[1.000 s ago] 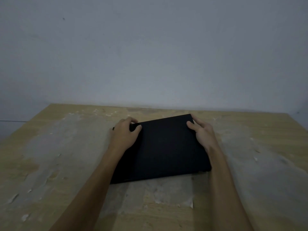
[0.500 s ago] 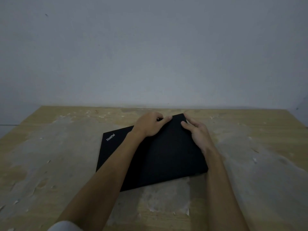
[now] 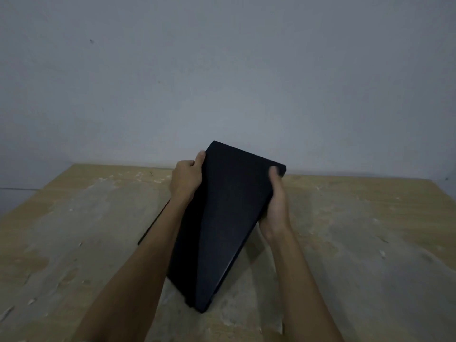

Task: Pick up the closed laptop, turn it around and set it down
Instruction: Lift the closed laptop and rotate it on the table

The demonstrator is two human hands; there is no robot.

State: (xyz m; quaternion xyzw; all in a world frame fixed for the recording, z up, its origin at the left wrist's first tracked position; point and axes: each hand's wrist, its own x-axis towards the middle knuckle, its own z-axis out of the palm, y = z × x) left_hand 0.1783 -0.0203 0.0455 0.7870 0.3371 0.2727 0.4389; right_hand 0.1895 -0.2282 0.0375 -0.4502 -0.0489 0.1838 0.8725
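Your left hand (image 3: 186, 178) clamps the laptop's (image 3: 222, 218) left edge near its far corner, thumb on the lid and fingers curled behind. The laptop, closed, is raised and tilted steeply over the middle of the desk (image 3: 74, 230), far end up against the wall (image 3: 222, 70), near corner low and close to the desk's front edge; you cannot tell whether that corner touches the wood. Your right hand (image 3: 275, 206) grips the right edge, thumb blurred on the lid near the far right corner. You look to be mid-turn: lifted, not yet round. Next you need to swing it flat, keeping both grips firm since the weight hangs low, then lower it gently. No containers show on the desk
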